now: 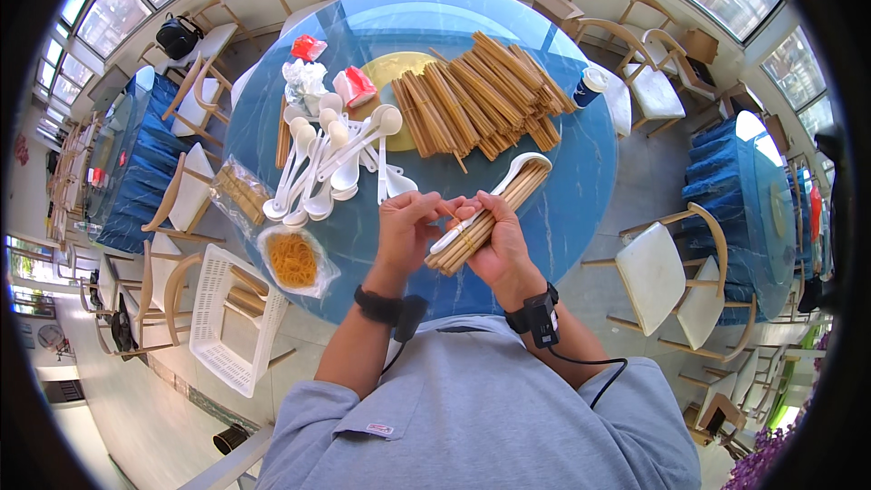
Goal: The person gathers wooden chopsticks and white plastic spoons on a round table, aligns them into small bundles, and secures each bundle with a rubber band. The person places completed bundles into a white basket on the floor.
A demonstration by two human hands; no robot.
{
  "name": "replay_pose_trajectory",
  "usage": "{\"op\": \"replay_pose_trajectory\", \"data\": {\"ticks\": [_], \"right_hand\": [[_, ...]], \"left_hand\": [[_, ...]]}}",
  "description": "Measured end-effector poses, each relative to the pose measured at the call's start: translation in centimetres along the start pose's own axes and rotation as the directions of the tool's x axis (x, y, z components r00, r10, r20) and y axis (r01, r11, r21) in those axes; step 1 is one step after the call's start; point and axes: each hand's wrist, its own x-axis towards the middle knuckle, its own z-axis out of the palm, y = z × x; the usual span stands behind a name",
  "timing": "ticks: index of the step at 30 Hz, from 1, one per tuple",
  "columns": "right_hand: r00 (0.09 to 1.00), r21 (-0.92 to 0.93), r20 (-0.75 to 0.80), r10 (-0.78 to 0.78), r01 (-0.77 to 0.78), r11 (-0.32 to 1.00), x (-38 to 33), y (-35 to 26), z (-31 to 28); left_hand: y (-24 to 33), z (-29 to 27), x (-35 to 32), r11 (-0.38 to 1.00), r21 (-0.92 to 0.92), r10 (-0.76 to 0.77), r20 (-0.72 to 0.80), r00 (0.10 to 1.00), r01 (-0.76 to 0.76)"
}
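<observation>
My right hand (502, 249) is wrapped round a bundle of wooden chopsticks (524, 185) with a white spoon (522, 166) lying along its far side. A yellowish rubber band (469, 240) circles the bundle near its lower end. Close beside it, my left hand (406, 229) pinches a thin orange strand, which looks like part of a rubber band (451, 212). Beyond my left hand lies a pile of white spoons (328, 156). At the table's left edge, a clear bag (263, 245) holds many loose rubber bands (293, 260).
Large stacks of chopsticks (481, 95) cover the far middle of the round blue table (581, 209). A paper cup (590, 86) stands at their right. Red-and-white packets (355, 86) lie beyond the spoons. A white plastic basket (210, 327) with chopstick bundles sits on a chair at left.
</observation>
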Motion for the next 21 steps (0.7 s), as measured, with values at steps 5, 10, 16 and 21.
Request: {"op": "replay_pose_trajectory", "data": {"ticks": [5,10,16,21], "right_hand": [[0.994,0.036,0.098,-0.040,0.037,0.999,-0.7,-0.6,0.8],[0.986,0.070,0.089,-0.141,0.135,0.988,-0.8,-1.6,1.2],[0.975,0.075,0.214,-0.065,0.050,0.996,-0.9,-0.3,1.6],[0.978,0.034,0.200,0.053,-0.061,0.998,-2.8,1.3,3.1]], "left_hand": [[-0.8,0.0,-0.8,0.931,-0.270,0.213,-0.146,0.966,-0.246],[-0.1,0.6,-2.0,0.879,0.139,0.462,-0.015,0.887,-0.456],[-0.6,3.8,-3.8,0.738,0.278,0.553,0.271,0.788,-0.615],[1.8,5.4,-2.8,0.583,0.293,0.690,0.315,0.652,-0.758]]}}
